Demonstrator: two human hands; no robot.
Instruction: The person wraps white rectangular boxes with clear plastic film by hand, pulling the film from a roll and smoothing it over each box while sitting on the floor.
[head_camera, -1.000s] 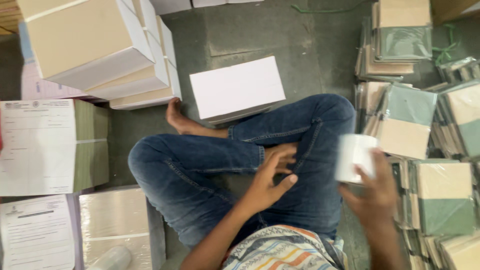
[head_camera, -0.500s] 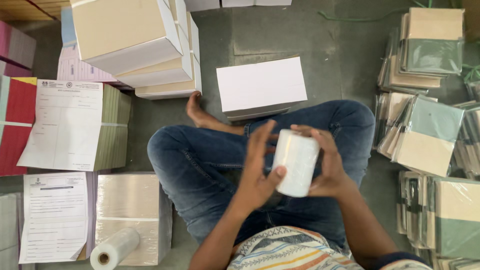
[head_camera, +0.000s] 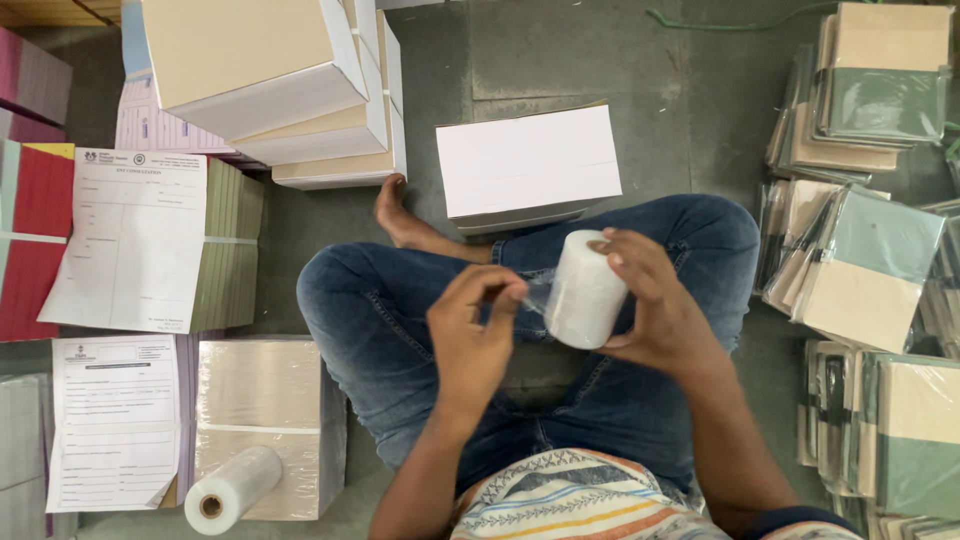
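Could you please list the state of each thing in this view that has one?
Roll of clear film: held upright over the lap, loose end pulled out sideways.
Right hand: gripping the roll.
Left hand: pinching the film's loose end.
Second film roll: lying on its side on the floor.
White paper stack: flat on the floor, unwrapped.
Green-and-tan bundles: wrapped in film, piled at the right.

The right hand (head_camera: 655, 310) grips a film roll (head_camera: 583, 290). The left hand (head_camera: 470, 335) pinches its loose end above the crossed legs (head_camera: 400, 310).
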